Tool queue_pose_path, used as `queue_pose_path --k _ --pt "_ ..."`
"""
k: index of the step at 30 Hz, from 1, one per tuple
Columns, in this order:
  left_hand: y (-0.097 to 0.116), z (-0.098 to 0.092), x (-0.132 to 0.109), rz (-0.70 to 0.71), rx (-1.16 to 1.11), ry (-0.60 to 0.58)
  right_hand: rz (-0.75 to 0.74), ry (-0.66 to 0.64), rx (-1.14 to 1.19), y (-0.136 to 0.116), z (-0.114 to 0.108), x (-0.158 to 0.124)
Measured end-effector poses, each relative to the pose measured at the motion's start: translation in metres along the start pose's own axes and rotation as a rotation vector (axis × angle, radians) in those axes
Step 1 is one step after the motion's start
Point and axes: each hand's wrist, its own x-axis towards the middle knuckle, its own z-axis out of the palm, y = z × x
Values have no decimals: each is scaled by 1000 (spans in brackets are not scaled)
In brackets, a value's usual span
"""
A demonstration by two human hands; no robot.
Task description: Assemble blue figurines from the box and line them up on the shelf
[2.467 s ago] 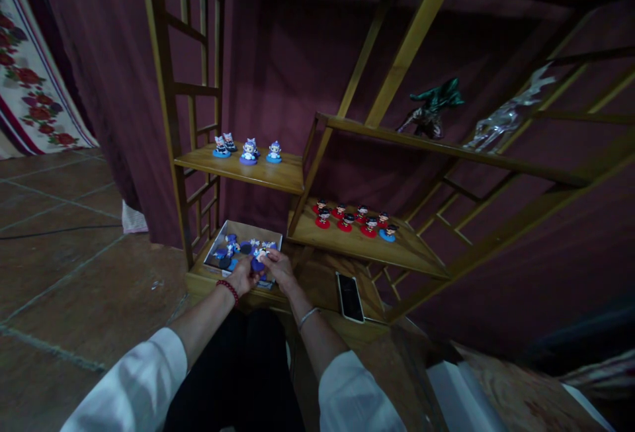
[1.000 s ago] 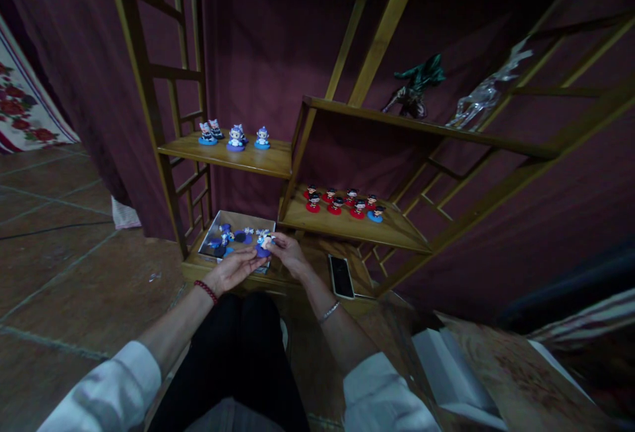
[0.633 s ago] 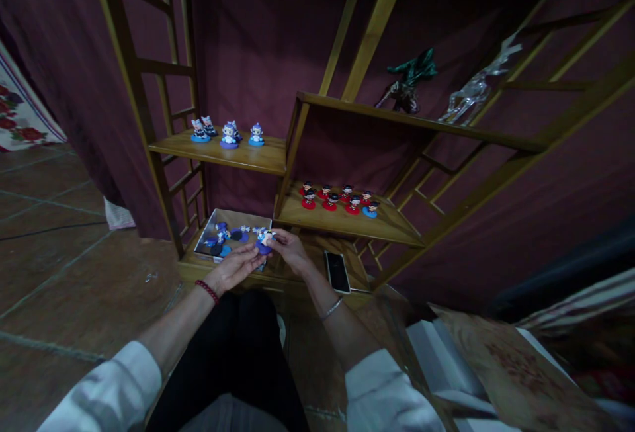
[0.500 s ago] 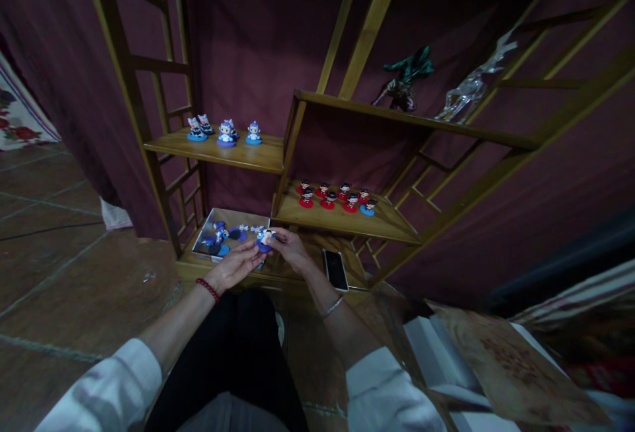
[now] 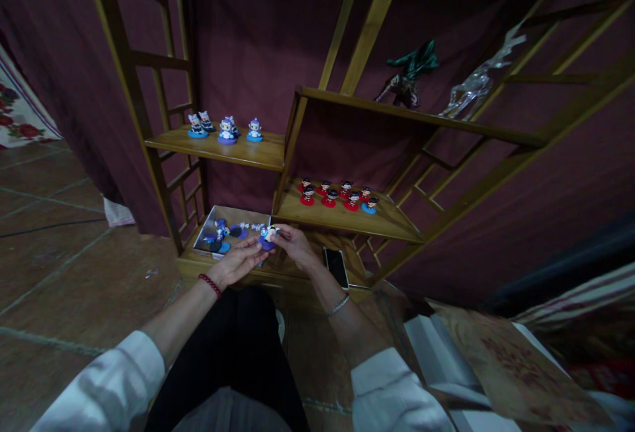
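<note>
Between both hands is a small figurine (image 5: 268, 235) in white and blue-purple, on a purple round base. My right hand (image 5: 294, 244) grips its upper part from the right, thumb and fingers closed on it. At the lower left, my left hand (image 5: 239, 262) has its fingertips closed on the purple base. Just behind the left hand sits a shallow white box (image 5: 204, 228). Inside it lie a blue-purple figurine (image 5: 219, 230), loose round bases (image 5: 239, 232) and several tiny white-and-purple pieces (image 5: 256, 227).
On the upper left shelf (image 5: 262, 154) stand several blue-and-purple-based figurines (image 5: 227, 130). Several red-based figurines (image 5: 329, 198) and a blue-based one (image 5: 370, 206) occupy the middle shelf. A phone (image 5: 336, 268) lies on the lowest board. Higher up are a green statue (image 5: 411, 75) and a clear one (image 5: 479, 81).
The figurine in my hands has shifted slightly right and tilts a little differently. Both hands keep their hold, and the camera view has moved slightly.
</note>
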Motion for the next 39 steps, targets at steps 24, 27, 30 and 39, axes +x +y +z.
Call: queue_pose_path --k 24,27,30,39 --pt "-3 12 -1 39 46 -31 0 43 16 -15 -4 -11" --pt "-3 13 -1 45 51 -43 1 44 21 -17 -4 -13" --pt "-2 16 -2 44 41 -44 -4 43 29 -18 -3 -14" --pt "-1 20 -3 36 23 -16 3 25 34 -25 -2 -17"
